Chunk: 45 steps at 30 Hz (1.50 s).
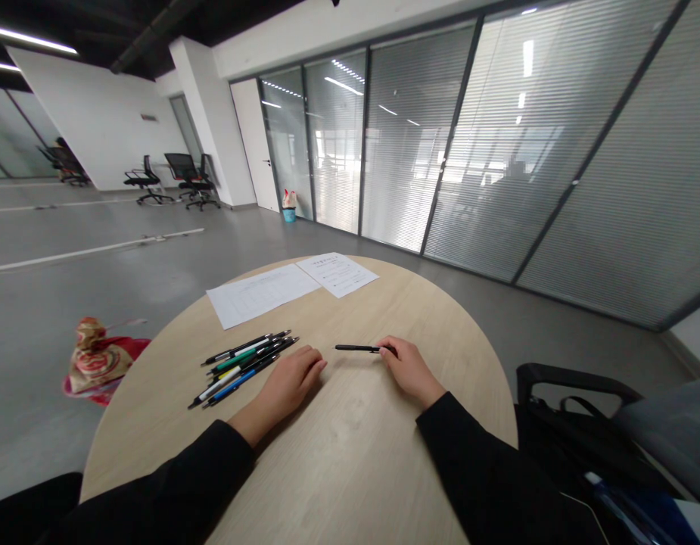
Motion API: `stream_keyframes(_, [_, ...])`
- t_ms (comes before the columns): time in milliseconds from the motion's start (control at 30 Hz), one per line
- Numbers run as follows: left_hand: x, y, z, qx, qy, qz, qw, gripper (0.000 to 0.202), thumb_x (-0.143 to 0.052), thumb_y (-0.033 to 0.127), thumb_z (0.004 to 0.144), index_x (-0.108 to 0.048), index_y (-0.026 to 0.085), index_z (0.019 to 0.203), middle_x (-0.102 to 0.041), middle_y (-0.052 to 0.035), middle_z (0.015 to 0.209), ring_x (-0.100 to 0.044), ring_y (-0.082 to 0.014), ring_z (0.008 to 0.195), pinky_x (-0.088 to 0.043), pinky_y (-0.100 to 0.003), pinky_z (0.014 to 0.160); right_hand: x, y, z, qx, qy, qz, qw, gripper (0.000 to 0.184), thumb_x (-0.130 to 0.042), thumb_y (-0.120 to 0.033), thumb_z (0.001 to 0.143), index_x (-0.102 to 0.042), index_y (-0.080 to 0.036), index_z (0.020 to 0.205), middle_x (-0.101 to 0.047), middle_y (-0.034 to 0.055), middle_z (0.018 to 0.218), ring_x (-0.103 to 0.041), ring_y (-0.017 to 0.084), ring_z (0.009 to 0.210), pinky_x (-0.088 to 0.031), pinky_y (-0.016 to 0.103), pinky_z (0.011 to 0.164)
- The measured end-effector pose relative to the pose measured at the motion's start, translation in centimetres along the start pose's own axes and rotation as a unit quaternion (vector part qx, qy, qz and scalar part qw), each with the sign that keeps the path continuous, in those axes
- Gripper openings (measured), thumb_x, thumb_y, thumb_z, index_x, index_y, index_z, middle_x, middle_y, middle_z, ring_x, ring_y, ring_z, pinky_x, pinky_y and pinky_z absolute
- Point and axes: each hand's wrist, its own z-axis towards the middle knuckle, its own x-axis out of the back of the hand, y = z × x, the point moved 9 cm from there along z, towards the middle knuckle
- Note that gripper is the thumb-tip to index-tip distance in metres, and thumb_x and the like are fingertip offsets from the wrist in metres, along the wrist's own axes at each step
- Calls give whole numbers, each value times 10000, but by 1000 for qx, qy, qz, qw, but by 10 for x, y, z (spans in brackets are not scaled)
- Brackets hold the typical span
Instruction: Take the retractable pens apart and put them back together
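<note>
1. The right hand (409, 371) is pinching a black pen (355, 348): its fingertips close on the pen's end, and the rest of the pen sticks out from the grip toward the other hand. The fingers sit close together. How the thumb lies is hard to tell from this view.
2. The left hand (287, 386) rests palm down on the round wooden table (350, 462), just left of the grip. Its fingers are pressed loosely together and hold nothing.
3. A bunch of pens (241, 369) lies on the table just beside the left hand, farther left of the grip. The pens are black, green, white and blue, and lie roughly side by side at a slant.
4. Beyond the grip, near the far edge of the table, two sheets of printed paper (259, 295) lie edge to edge, the smaller sheet (338, 274) overlapping or touching the larger one.
5. Both forearms wear black sleeves (474, 469).
6. A black bag (559, 446) sits to the right of the grip, beside the table. A red-and-gold cloth bundle (97, 362) lies on the floor well to the left of it.
7. Far beyond the grip stand a glass wall with blinds (440, 151), a small bin (289, 214) and office chairs (185, 178).
</note>
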Motion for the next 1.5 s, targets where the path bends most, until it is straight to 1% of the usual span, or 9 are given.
stream_keyframes(100, [-8,4,-1,-21,-37,77,996,416,-344,408,1045,-594,195,791,-629,-74,825,-603,-226,766,-432,-332,710,1,-1,0,-2,5,-7,1000,176,-532,-213,914,-708,-195,909,-717,40,866,-631,205,826,-441,302,770])
stream_keyframes(233, [-16,5,-2,-31,-71,142,987,392,-380,407,1042,-601,196,796,-638,-77,845,-612,-231,774,-421,-332,707,0,-3,-1,-1,3,-7,1000,180,-529,-209,917,-709,-193,903,-719,42,874,-633,201,826,-447,297,770])
stream_keyframes(333, [-20,5,-2,-33,-89,158,983,360,-406,391,1034,-598,194,801,-645,-82,865,-613,-236,786,-422,-342,718,0,-3,-1,0,2,-9,1000,177,-532,-203,918,-708,-195,905,-717,38,873,-632,199,828,-450,296,777])
stream_keyframes(500, [-20,8,-2,-34,-89,150,984,315,-414,363,1013,-594,195,816,-634,-83,865,-596,-241,782,-421,-353,712,-2,-1,0,1,-2,-16,1000,175,-542,-207,927,-716,-197,910,-726,39,887,-638,198,841,-455,299,791])
stream_keyframes(833, [-18,6,-3,-30,-59,67,996,225,-510,379,953,-571,212,815,-601,-66,850,-558,-238,776,-400,-350,706,-2,-3,-1,-1,-6,-9,1000,168,-543,-198,924,-710,-198,900,-728,44,888,-640,208,841,-451,314,783])
stream_keyframes(1000, [-18,-3,-2,7,-66,11,998,266,-509,429,961,-554,206,823,-608,-56,850,-566,-229,777,-408,-337,696,-3,-3,-1,-3,-8,-6,1000,163,-543,-196,914,-705,-194,899,-720,42,873,-630,202,823,-441,307,772])
stream_keyframes(1167, [-8,-14,1,46,-6,-51,998,205,-502,362,953,-595,196,875,-638,-58,860,-585,-227,786,-436,-343,725,-4,-3,-1,0,-12,-4,1000,161,-546,-207,915,-706,-192,898,-707,35,848,-610,193,789,-429,296,742])
stream_keyframes(1300, [-4,-21,2,63,30,-89,994,217,-530,378,942,-634,188,956,-660,-59,878,-595,-224,779,-462,-356,742,-5,-3,-1,8,-16,2,1000,159,-546,-199,913,-702,-191,891,-696,27,836,-603,186,780,-426,286,733])
stream_keyframes(1500, [0,-19,2,70,54,-124,988,237,-552,396,932,-658,191,986,-668,-54,878,-594,-216,770,-481,-357,740,-8,-6,-2,22,-24,16,999,158,-546,-206,913,-702,-195,889,-690,18,839,-605,182,790,-423,284,746])
